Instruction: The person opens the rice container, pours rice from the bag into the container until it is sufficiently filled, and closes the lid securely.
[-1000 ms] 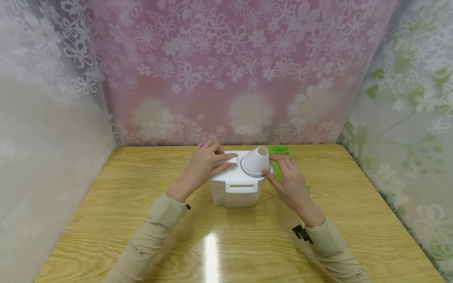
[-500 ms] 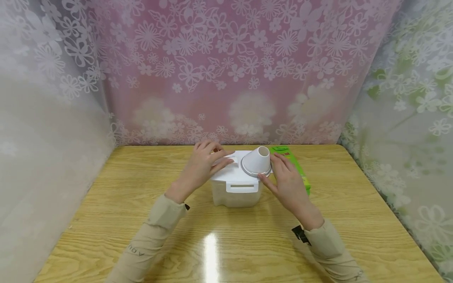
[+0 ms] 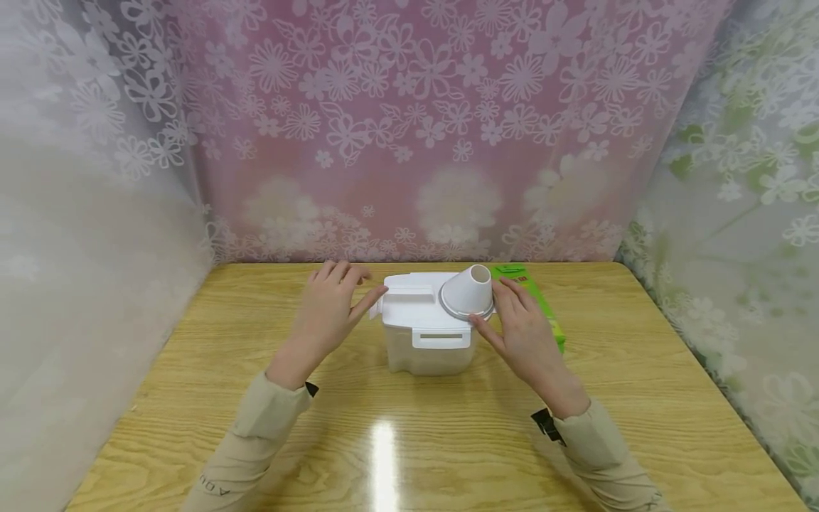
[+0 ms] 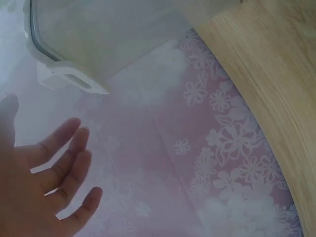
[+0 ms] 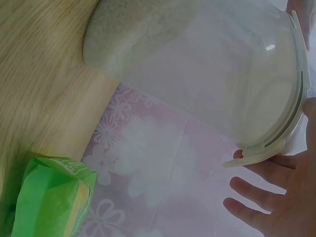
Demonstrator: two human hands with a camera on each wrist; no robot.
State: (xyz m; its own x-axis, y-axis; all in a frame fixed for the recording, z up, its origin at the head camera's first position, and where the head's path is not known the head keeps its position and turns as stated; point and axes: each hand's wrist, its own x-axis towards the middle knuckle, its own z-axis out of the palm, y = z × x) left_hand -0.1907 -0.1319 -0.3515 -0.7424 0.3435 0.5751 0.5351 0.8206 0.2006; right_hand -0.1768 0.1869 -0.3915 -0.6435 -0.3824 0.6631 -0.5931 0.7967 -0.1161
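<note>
A clear plastic food storage container point(image 3: 430, 355) stands on the table, its white lid point(image 3: 409, 311) on top. Pale grain lies inside, visible in the right wrist view. A white cone-shaped cup point(image 3: 466, 293) sits on the lid's right part, beside a moulded handle point(image 3: 409, 294). My left hand point(image 3: 323, 306) is at the container's left end, fingers spread and thumb tip near the lid's corner, where a latch point(image 4: 81, 79) sticks out. My right hand point(image 3: 527, 334) holds the lid's right end, thumb at the cup's base, a fingertip behind the right latch point(image 5: 259, 155).
Right behind the container lies a green package point(image 3: 537, 302), also showing in the right wrist view. A front latch point(image 3: 441, 338) hangs on the near side. The wooden table point(image 3: 256, 320) ends at floral curtains point(image 3: 358, 142) at the back and sides.
My left hand has left the lid's handle and moved left, past the lid's corner. My right thumb has shifted slightly left along the cup's base; the container stays put.
</note>
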